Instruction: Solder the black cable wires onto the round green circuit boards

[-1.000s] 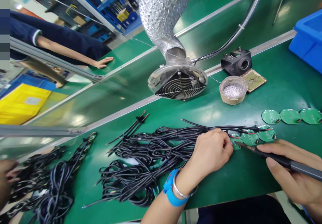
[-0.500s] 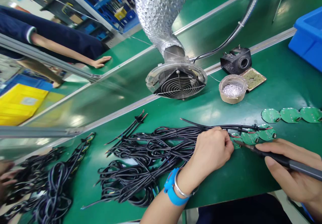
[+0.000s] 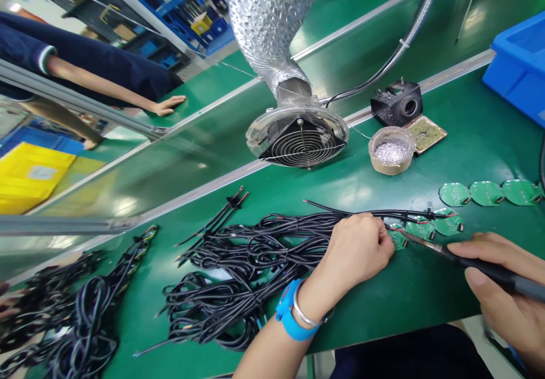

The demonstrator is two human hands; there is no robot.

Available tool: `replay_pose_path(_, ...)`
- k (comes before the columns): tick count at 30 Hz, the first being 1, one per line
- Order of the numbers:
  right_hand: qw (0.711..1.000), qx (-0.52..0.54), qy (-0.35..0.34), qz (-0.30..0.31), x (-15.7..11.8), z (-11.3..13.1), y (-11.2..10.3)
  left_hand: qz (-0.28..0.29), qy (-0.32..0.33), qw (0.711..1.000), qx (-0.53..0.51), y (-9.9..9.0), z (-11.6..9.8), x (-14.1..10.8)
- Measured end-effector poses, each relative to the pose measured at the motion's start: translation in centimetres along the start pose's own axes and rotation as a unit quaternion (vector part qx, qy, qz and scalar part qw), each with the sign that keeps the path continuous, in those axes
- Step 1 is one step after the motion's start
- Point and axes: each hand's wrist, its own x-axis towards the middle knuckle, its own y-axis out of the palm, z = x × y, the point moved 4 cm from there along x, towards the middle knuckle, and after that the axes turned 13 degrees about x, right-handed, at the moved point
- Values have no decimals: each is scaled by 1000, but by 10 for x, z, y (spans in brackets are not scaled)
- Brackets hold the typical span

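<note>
My left hand (image 3: 361,245) is closed on a black cable at the left end of a row of round green circuit boards (image 3: 419,229); its fingertips are partly hidden. In my right hand (image 3: 506,282) is a black soldering iron (image 3: 481,264), held like a pen, its tip at the leftmost board beside a red wire end. Bundles of black cables (image 3: 255,254) lie left of my left hand, and several cable ends stretch over the boards. A second row of green boards (image 3: 486,193) lies behind, to the right.
A fume extractor (image 3: 304,140) hangs over the bench. Behind the boards are a round tub of silvery bits (image 3: 390,151), a sponge tray (image 3: 426,134) and a black holder (image 3: 398,104). A blue bin (image 3: 519,67) stands right. More cables (image 3: 85,322) lie left; another person's hand (image 3: 170,105) rests beyond.
The soldering iron and my right hand have shifted slightly right, with the tip still by the leftmost board. My left hand has barely moved; the whole view has shifted slightly.
</note>
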Motion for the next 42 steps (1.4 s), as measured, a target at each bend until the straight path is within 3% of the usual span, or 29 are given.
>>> replay_pose_path(6, 1000, 11, -21, -9, 4, 6, 6, 6, 20, 999, -34, -3, 2, -2)
replay_pose_path(12, 999, 7, -34, -29, 6, 13, 9, -41, 95, 993, -54, -2, 2, -12)
replay_pose_path(17, 998, 6, -40, -40, 1, 6, 8, -18, 20, 992, -119, -4, 4, -10)
replay_pose_path(21, 998, 30, -34, -49, -3, 0, 9, 27, 11, 989, -144, -6, 2, -7)
replay_pose_path(28, 998, 28, -47, -39, -1, 8, 10, 45, 18, 993, -108, -5, 0, -9)
replay_pose_path(30, 998, 25, -42, -46, -1, 11, 8, 48, 47, 993, -99, -4, 1, -10)
replay_pose_path(37, 998, 11, -36, -46, -7, 13, 4, -47, 168, 985, 6, 9, 0, -19)
replay_pose_path(42, 997, -18, -56, -42, -10, 18, 1, -40, 198, 974, 102, 17, -4, -25)
